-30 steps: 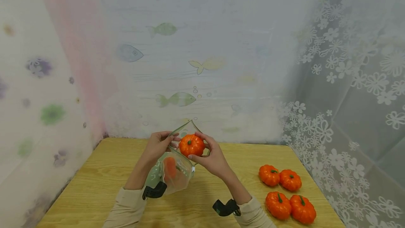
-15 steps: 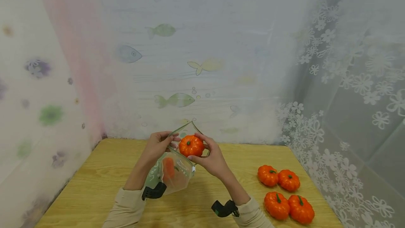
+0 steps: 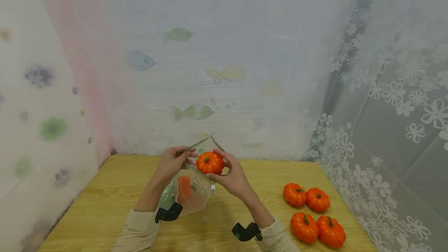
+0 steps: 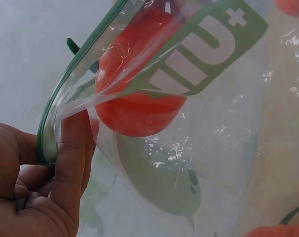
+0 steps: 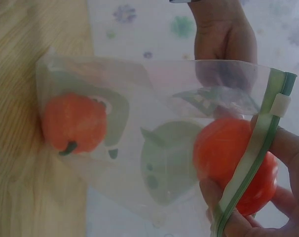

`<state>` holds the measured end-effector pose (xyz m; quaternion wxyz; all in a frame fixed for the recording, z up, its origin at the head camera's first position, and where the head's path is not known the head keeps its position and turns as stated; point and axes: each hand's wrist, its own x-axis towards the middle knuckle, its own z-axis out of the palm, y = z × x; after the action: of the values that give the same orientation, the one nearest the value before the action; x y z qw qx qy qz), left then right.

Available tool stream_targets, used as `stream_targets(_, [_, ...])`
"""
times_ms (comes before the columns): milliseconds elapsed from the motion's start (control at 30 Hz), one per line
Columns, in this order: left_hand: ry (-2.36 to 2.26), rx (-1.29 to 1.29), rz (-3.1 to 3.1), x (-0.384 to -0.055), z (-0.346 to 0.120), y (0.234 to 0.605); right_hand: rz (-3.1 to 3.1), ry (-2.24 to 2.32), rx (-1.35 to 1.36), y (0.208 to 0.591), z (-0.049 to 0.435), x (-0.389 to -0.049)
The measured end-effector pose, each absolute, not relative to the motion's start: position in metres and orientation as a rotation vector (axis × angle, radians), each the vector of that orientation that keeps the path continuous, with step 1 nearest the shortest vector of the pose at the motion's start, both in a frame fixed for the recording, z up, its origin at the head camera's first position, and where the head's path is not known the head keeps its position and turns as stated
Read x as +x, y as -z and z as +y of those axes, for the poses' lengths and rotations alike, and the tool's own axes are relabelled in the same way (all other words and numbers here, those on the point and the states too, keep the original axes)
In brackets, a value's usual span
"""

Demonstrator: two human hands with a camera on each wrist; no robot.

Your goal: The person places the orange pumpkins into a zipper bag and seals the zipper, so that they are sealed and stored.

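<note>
A clear zip bag (image 3: pixel 197 201) with green print stands over the table, its green-edged mouth spread apart. My left hand (image 3: pixel 173 161) pinches one side of that mouth, the rim (image 4: pixel 50 121) passing between thumb and fingers in the left wrist view. Within the opening is an orange toy pumpkin (image 3: pixel 210 162) with a green stem, gripped by the fingers and thumb of my right hand (image 3: pixel 233 177). Seen from the right wrist, this pumpkin (image 5: pixel 218 148) is partly behind the bag's wall. Another pumpkin (image 5: pixel 73 123) lies at the bag's bottom. A white slider (image 5: pixel 280 105) sits on the zip.
Several more orange pumpkins (image 3: pixel 304 228) rest in two pairs on the right of the wooden table (image 3: pixel 105 201). Patterned curtains (image 3: pixel 224 88) hang behind the table and at both sides. A black device (image 3: pixel 168 212) is strapped to each wrist.
The head view has shifted slightly, so the scene sits a little lower and further left. Both hands keep their holds on the bag and pumpkin, with hardly any other movement.
</note>
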<state>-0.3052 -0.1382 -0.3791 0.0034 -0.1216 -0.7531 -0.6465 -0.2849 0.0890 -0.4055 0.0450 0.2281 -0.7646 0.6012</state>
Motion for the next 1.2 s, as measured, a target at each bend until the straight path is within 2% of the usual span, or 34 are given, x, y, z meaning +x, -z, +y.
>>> stream_targets(1200, [2.060, -0.422, -2.343, -0.324, -0.149, 0.383, -2.482, -1.598, 0.727, 0.403, 0.076, -0.303])
